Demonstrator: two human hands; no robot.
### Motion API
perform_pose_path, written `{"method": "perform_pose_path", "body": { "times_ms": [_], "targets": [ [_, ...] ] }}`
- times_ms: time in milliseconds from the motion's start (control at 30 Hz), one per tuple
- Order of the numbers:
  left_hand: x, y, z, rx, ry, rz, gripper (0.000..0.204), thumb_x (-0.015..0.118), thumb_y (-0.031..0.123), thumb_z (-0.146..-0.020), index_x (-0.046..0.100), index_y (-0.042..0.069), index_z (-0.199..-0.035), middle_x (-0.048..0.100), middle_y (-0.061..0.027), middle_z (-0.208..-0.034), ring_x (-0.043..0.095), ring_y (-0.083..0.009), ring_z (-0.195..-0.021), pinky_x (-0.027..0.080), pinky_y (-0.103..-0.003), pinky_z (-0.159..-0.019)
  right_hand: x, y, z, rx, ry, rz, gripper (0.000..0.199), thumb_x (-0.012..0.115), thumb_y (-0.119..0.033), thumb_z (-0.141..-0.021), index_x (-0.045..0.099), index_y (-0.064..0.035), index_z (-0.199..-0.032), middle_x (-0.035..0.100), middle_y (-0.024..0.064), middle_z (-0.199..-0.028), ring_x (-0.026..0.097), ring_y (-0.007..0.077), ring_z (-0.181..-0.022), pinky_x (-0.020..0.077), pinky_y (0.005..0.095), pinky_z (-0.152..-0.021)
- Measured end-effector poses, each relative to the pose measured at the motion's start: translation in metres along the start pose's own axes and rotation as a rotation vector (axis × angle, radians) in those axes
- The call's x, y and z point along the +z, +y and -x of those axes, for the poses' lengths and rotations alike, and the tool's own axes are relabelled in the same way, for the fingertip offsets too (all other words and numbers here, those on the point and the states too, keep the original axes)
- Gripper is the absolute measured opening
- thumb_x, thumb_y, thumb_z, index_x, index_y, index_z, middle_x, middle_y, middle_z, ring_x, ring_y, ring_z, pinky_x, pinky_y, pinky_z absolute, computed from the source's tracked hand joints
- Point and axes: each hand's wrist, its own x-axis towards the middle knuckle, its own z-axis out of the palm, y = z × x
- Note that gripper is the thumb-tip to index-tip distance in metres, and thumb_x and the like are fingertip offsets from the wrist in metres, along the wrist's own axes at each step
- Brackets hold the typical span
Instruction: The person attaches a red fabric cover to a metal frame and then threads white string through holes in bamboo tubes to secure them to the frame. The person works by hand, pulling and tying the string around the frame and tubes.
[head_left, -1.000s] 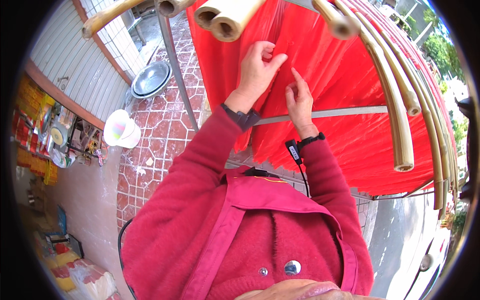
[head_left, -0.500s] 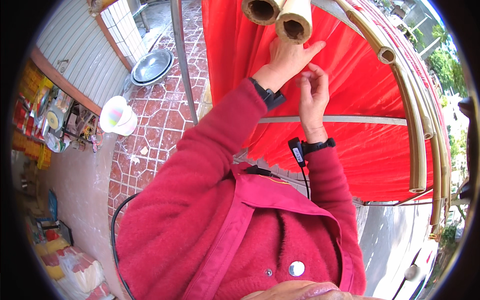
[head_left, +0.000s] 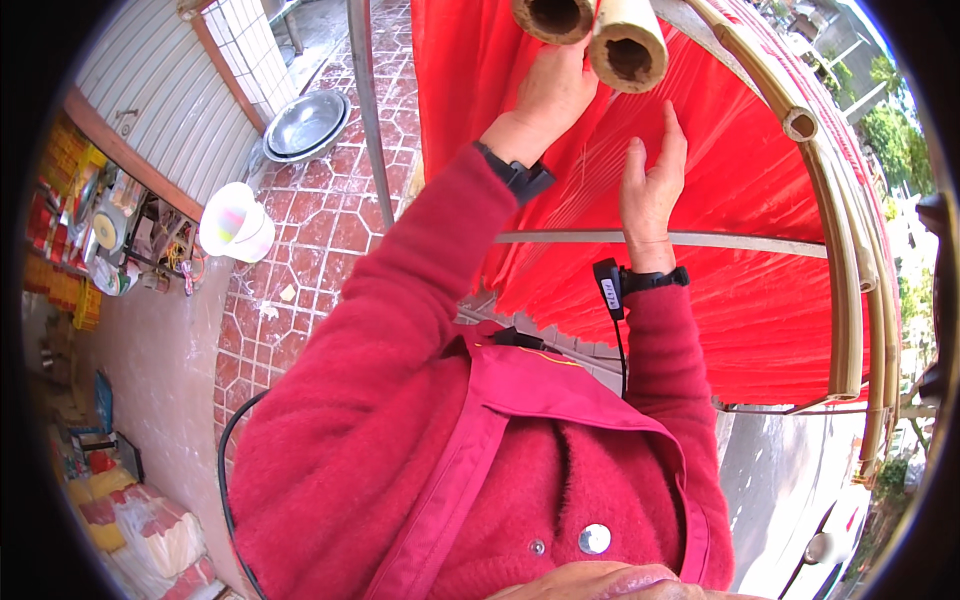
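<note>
My left hand is raised just under two hollow bamboo pole ends. Its fingers are bent together against the poles, and what they grip is hidden there. To its right, my right hand is open, thumb and fingers apart and pointing up, with nothing in it. Both hands are in front of a broad hanging curtain of bright red material. Fine separate strands show in it between my hands. I cannot tell whether it is thread or cloth.
More bamboo poles line the curtain's right side. A metal bar crosses behind my right wrist, and a metal post stands left of the curtain. On the tiled floor are a metal basin and a white bucket. A black cable runs by my left arm.
My left hand has moved slightly left and up, its thumb no longer stretched out. My right hand has moved right and away from it, its fingers straightening. The pole ends appear shifted right and down.
</note>
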Motion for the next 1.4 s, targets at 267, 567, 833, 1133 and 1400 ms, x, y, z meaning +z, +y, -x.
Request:
{"method": "perform_pose_path", "body": {
  "times_ms": [267, 567, 833, 1133, 1400],
  "targets": [
    [-0.002, 0.006, 0.003, -0.025, -0.04, 0.09, 0.035, 0.071, 0.03, -0.093, 0.064, 0.001, -0.11, 0.069, -0.0199, -0.082, 0.069, -0.0373, -0.076, 0.055, -0.045, -0.068, 0.008, 0.004, 0.002, -0.043, -0.076, 0.137, 0.047, 0.062, -0.002, -0.088, 0.057, -0.0003, -0.134, 0.064, 0.0197, -0.124, 0.058, 0.0373, -0.116, 0.0457, 0.0469, -0.102],
    [0.005, 0.027, 0.013, -0.089, -0.122, 0.041, 0.076, 0.08, 0.043, -0.081, 0.047, 0.001, -0.136, 0.062, -0.0255, -0.125, 0.062, -0.0409, -0.112, 0.052, -0.048, -0.093, 0.012, -0.01, 0.0, 0.07, -0.334, 0.133, 0.034, 0.059, -0.009, -0.095, 0.057, -0.0031, -0.128, 0.066, 0.0216, -0.119, 0.064, 0.0405, -0.107, 0.0539, 0.0466, -0.086],
    [0.005, -0.001, 0.006, 0.076, 0.049, 0.132, 0.036, 0.071, 0.019, -0.09, 0.063, -0.005, -0.115, 0.068, -0.0262, -0.105, 0.066, -0.0437, -0.098, 0.056, -0.046, -0.083, 0.013, 0.012, -0.004, 0.239, -0.149, 0.084, 0.051, 0.06, -0.012, -0.093, 0.049, -0.0001, -0.142, 0.062, 0.0283, -0.125, 0.062, 0.0437, -0.112, 0.0514, 0.0479, -0.094],
    [0.006, 0.001, 0.003, 0.118, 0.021, 0.074, 0.032, 0.07, 0.017, -0.09, 0.063, -0.004, -0.113, 0.067, -0.0253, -0.1, 0.066, -0.0439, -0.091, 0.056, -0.047, -0.076, 0.023, -0.012, -0.004, 0.316, -0.249, -0.164, 0.054, 0.056, -0.009, -0.095, 0.042, 0.0021, -0.145, 0.068, 0.0225, -0.111, 0.067, 0.0379, -0.103, 0.0532, 0.0441, -0.09],
    [0.002, -0.009, 0.003, 0.132, 0.022, 0.052, 0.031, 0.071, 0.014, -0.088, 0.063, -0.003, -0.113, 0.067, -0.0247, -0.099, 0.066, -0.0433, -0.089, 0.056, -0.046, -0.074, 0.054, 0.004, -0.046, 0.278, -0.292, -0.084, 0.071, 0.053, -0.01, -0.092, 0.021, 0.0052, -0.154, 0.07, 0.0267, -0.103, 0.069, 0.0443, -0.095, 0.0535, 0.0488, -0.086]
  ]
}}
